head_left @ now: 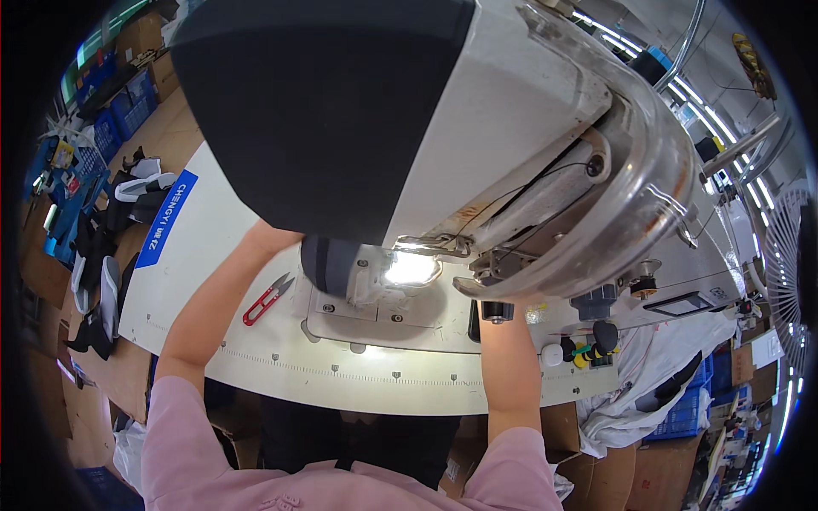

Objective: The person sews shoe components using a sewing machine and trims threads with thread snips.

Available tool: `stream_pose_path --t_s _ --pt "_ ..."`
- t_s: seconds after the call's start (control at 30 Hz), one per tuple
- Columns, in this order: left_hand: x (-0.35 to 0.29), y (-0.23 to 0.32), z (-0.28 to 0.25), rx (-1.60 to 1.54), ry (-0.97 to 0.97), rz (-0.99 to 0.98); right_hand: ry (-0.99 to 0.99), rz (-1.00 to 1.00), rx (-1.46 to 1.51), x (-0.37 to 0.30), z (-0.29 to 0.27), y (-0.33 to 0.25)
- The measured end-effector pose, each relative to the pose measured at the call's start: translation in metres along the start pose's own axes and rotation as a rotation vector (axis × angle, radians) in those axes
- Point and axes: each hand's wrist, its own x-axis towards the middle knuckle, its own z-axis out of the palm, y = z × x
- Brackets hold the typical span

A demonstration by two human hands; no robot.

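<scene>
A large sewing machine with a dark front cover fills the upper middle and hides much of my hands. My left hand reaches in behind the cover from the left; its fingers are out of sight. Beside it, a dark grey curved piece shows below the cover, left of the lit needle area. My right forearm runs up under the machine head, and the right hand is hidden behind it. Red-handled thread snips lie on the white table near my left forearm.
Black and light grey pieces are heaped left of the white table. Small bottles stand at the table's right, near white cloth. A fan is at far right, blue crates at far left.
</scene>
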Motion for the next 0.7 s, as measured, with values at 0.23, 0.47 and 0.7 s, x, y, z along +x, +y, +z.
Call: stream_pose_path --t_s 0.23,0.47,0.7 --pt "-0.048 0.081 0.052 0.354 0.21 0.541 -0.003 -0.022 -0.352 -0.114 -0.012 -0.081" --pt "-0.038 0.083 0.051 0.353 0.25 0.794 0.296 -0.145 -0.003 -0.14 0.011 -0.106" --pt "-0.026 0.084 0.041 0.331 0.231 0.554 0.158 -0.282 -0.744 -0.115 0.017 -0.05"
